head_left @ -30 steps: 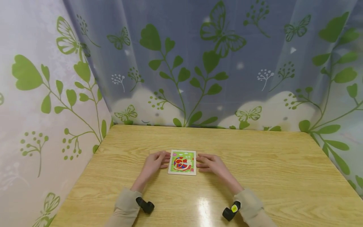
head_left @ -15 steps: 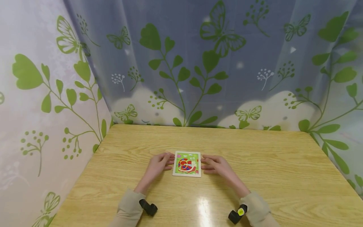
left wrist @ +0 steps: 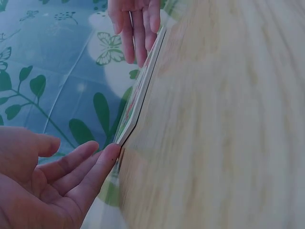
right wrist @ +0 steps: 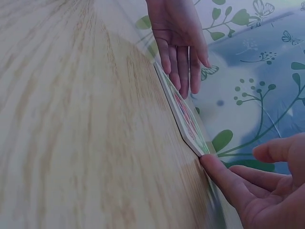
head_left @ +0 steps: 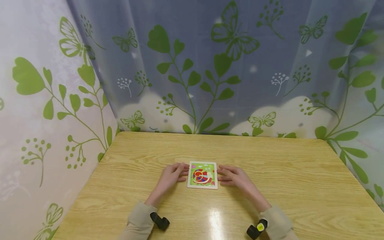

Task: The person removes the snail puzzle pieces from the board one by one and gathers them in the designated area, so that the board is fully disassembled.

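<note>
A small square snail jigsaw puzzle [head_left: 202,175] in a pale frame lies flat on the wooden table, its picture a red and blue snail on green. At its left edge is my left hand [head_left: 171,175], fingers extended and relaxed. My right hand [head_left: 236,177] mirrors it at the right edge. In the left wrist view a fingertip touches the near corner of the puzzle's frame [left wrist: 138,102]. The right wrist view likewise has a fingertip against the frame [right wrist: 183,121] there. Neither hand curls round it; the thumbs stay off the board.
The wooden table [head_left: 255,153] extends around the puzzle on all sides. A patterned curtain [head_left: 192,66] hangs along its far edge, and another patterned cloth [head_left: 54,133] borders the left side. Black wrist cameras [head_left: 160,221] are strapped over both sleeves.
The puzzle has slid to the right and slightly toward me across the table. Both hands have travelled with it, keeping to its two sides.
</note>
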The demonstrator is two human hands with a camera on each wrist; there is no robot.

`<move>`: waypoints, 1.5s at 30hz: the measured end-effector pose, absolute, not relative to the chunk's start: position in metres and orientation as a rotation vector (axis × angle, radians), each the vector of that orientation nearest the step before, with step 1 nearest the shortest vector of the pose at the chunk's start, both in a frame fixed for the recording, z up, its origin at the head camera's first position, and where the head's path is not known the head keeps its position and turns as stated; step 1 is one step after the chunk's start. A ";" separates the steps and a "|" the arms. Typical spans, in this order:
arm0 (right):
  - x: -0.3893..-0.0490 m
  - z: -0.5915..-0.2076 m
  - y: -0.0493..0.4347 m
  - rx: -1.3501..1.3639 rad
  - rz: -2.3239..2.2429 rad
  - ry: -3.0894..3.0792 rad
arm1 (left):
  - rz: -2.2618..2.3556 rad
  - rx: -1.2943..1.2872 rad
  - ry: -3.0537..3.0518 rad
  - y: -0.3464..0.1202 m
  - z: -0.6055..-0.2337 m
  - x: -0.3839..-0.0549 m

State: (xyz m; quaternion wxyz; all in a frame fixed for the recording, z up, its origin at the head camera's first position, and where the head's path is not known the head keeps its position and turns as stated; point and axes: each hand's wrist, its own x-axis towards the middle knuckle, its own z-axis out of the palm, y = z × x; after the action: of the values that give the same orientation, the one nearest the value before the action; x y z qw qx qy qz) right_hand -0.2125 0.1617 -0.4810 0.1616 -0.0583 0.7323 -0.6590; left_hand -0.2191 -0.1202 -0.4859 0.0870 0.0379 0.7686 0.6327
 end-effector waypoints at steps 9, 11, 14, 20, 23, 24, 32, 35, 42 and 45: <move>-0.208 -0.478 0.171 -0.165 -1.855 2.089 | 1.883 0.159 2.256 -0.114 -0.485 -0.217; -0.206 -0.477 0.173 -0.160 -1.850 2.094 | 1.881 0.168 2.250 -0.113 -0.483 -0.215; -0.204 -0.476 0.175 -0.149 -1.851 2.100 | 1.874 0.175 2.251 -0.110 -0.483 -0.213; -0.201 -0.477 0.182 -0.127 -1.848 2.104 | 1.857 0.212 2.263 -0.105 -0.487 -0.212; -0.199 -0.477 0.186 -0.144 -1.844 2.110 | 1.857 0.212 2.245 -0.103 -0.487 -0.211; -0.199 -0.478 0.187 -0.142 -1.846 2.109 | 1.857 0.214 2.241 -0.102 -0.487 -0.210; -0.193 -0.477 0.194 -0.121 -1.839 2.110 | 1.863 0.228 2.204 -0.098 -0.485 -0.205; -0.190 -0.476 0.196 -0.099 -1.836 2.109 | 1.861 0.243 2.196 -0.095 -0.484 -0.203; -0.185 -0.475 0.201 -0.087 -1.846 2.088 | 1.862 0.268 2.189 -0.092 -0.485 -0.200; -0.184 -0.475 0.203 -0.101 -1.847 2.087 | 1.852 0.274 2.194 -0.091 -0.485 -0.200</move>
State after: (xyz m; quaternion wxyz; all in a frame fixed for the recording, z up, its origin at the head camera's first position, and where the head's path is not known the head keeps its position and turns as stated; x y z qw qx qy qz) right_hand -0.1836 0.2026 -0.4750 0.1754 -0.0358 0.7368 -0.6520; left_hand -0.1996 -0.0908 -0.4848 0.1281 0.0942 0.7544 0.6368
